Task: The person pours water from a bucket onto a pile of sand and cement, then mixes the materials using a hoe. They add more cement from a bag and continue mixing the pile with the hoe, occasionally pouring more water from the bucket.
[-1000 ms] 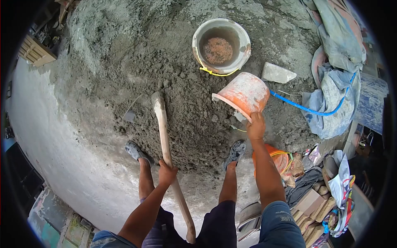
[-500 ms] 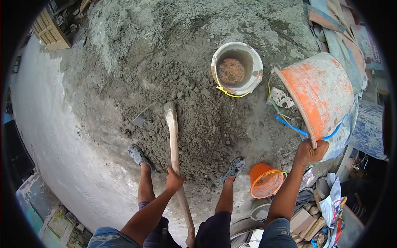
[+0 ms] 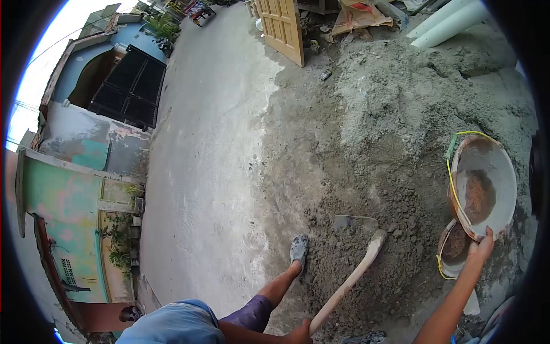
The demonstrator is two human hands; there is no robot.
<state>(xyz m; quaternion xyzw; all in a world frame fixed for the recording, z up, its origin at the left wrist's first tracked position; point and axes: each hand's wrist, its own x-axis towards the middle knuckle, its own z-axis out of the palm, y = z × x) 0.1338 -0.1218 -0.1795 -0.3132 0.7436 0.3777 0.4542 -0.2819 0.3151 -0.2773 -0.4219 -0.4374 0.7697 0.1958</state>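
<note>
One other bucket (image 3: 452,266) partly behind the held bucket (image 3: 499,186)

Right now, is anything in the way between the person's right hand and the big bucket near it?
Nothing visible: the right hand grips the rim of the big bucket directly. The other bucket shows partly hidden behind the big one, not between them.

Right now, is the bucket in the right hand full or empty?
Looks empty: the bucket, mouth toward the camera, shows bare inner walls down to a patchy reddish bottom.
</note>
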